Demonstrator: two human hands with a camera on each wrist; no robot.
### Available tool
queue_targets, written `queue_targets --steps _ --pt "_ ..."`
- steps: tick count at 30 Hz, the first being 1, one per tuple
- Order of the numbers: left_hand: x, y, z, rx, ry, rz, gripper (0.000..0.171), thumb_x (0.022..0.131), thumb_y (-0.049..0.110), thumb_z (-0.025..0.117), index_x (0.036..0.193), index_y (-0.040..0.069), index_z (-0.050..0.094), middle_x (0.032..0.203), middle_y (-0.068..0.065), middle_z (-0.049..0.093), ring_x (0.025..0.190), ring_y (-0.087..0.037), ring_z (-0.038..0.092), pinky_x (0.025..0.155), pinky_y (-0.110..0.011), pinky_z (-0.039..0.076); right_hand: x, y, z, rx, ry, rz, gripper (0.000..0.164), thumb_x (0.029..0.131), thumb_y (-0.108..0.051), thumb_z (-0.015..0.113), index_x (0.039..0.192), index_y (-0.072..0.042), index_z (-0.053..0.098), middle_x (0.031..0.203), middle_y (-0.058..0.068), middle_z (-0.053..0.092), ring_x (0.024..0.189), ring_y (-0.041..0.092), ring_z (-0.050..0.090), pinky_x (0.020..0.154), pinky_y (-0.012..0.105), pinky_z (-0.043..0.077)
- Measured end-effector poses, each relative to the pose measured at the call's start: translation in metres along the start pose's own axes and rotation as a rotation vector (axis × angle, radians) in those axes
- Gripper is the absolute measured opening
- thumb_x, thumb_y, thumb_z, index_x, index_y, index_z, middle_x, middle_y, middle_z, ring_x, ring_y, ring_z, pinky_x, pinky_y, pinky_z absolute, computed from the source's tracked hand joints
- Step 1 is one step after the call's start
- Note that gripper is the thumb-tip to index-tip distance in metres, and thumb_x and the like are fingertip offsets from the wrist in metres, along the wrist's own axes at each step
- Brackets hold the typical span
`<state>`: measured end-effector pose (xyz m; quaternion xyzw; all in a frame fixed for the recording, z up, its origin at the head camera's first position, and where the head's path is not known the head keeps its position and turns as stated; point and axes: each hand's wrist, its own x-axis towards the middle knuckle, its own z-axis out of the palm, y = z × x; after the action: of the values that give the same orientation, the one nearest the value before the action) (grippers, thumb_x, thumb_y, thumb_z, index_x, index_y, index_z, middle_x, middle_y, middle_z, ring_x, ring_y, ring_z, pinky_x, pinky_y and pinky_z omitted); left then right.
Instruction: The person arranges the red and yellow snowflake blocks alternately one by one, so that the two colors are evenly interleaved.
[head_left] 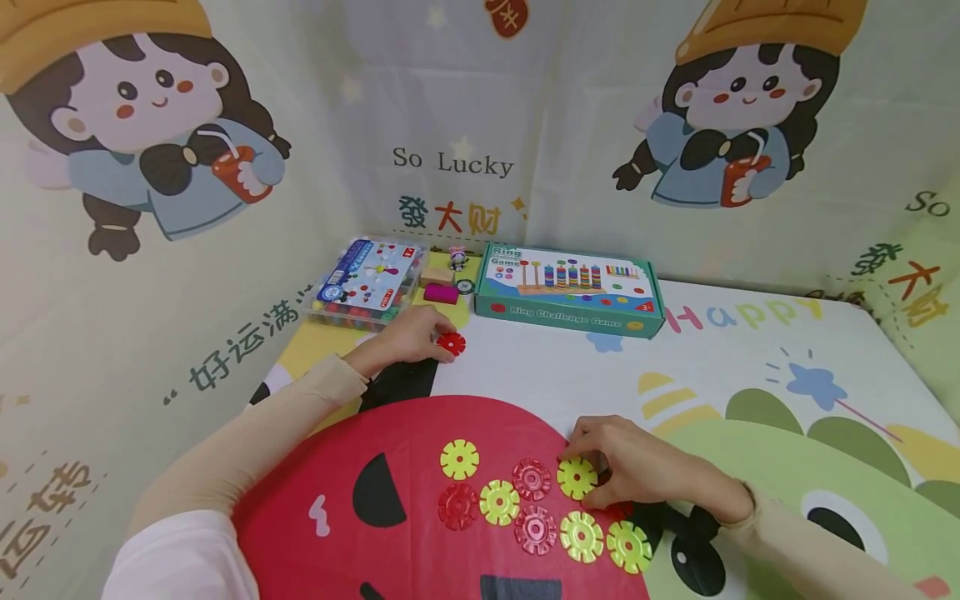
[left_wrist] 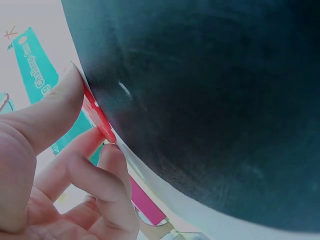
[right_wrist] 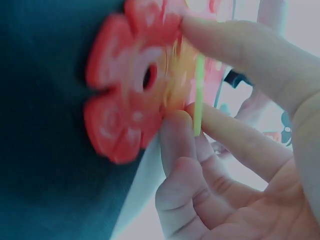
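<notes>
Near the surface's far left corner, the left hand (head_left: 408,335) pinches a red disc (head_left: 451,342) by a clear toy case (head_left: 367,283). Toward the near edge, the right hand (head_left: 637,467) pinches a yellow disc (head_left: 576,477) among scattered red and yellow pieces.

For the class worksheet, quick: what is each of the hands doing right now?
Left hand: pinches a red snowflake disc near the clear toy case.
Right hand: pinches a yellow snowflake disc among the discs on the mat.
</notes>
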<state>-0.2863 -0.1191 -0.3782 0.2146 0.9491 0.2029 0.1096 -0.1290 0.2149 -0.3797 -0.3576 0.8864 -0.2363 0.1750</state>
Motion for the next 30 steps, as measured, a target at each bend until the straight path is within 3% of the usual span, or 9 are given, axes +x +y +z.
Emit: queue_targets --steps 6,12,15,18,25,30 --pt "-0.003 -0.001 -0.001 0.023 0.006 -0.001 0.052 0.073 0.034 0.081 0.119 0.014 0.067 0.109 -0.002 0.066 0.094 -0.018 0.056 0.077 -0.030 0.052 0.032 0.008 -0.014 -0.061 0.099 -0.011 0.044 0.068 -0.044 0.082 0.106 -0.023 0.072 0.094 -0.011 0.064 0.075 0.006 0.057 0.060 0.017 0.049" --pt "-0.002 -0.002 0.000 0.053 0.011 0.016 0.051 0.073 0.035 0.080 0.119 0.015 0.067 0.108 -0.001 0.068 0.095 -0.017 0.057 0.079 -0.031 0.052 0.104 0.014 -0.033 -0.111 0.247 -0.018 0.050 0.068 -0.040 0.084 0.110 -0.015 0.072 0.094 -0.004 0.067 0.073 0.011 0.058 0.060 0.021 0.049" --pt "0.000 -0.001 0.001 0.073 0.013 0.027 0.051 0.073 0.036 0.080 0.118 0.015 0.067 0.107 0.000 0.068 0.095 -0.016 0.057 0.080 -0.031 0.051 0.139 0.014 -0.036 -0.137 0.263 0.026 0.052 0.070 -0.039 0.083 0.113 -0.012 0.071 0.098 -0.001 0.069 0.079 0.012 0.056 0.064 0.023 0.047" --pt "0.002 0.001 0.003 0.078 0.012 0.031 0.052 0.073 0.036 0.080 0.119 0.016 0.067 0.106 0.000 0.068 0.095 -0.016 0.057 0.080 -0.031 0.052 0.164 0.014 -0.037 -0.173 0.226 0.081 0.052 0.072 -0.038 0.081 0.115 -0.010 0.070 0.094 0.001 0.070 0.081 0.015 0.054 0.066 0.024 0.042" --pt "0.004 -0.001 0.004 0.058 0.005 0.043 0.052 0.073 0.036 0.080 0.119 0.015 0.067 0.105 0.000 0.068 0.095 -0.016 0.057 0.080 -0.031 0.052 0.186 0.014 -0.036 -0.194 0.170 0.102 0.048 0.076 -0.031 0.078 0.118 -0.011 0.067 0.068 0.002 0.062 0.069 0.017 0.048 0.060 0.026 0.034" --pt "0.003 -0.002 0.002 0.033 -0.006 0.017 0.052 0.073 0.035 0.081 0.118 0.015 0.067 0.107 0.000 0.067 0.097 -0.016 0.057 0.081 -0.031 0.053 0.190 0.012 -0.033 -0.214 0.152 0.101 0.048 0.081 -0.028 0.075 0.125 -0.015 0.063 0.085 0.005 0.061 0.082 0.016 0.047 0.064 0.025 0.037"
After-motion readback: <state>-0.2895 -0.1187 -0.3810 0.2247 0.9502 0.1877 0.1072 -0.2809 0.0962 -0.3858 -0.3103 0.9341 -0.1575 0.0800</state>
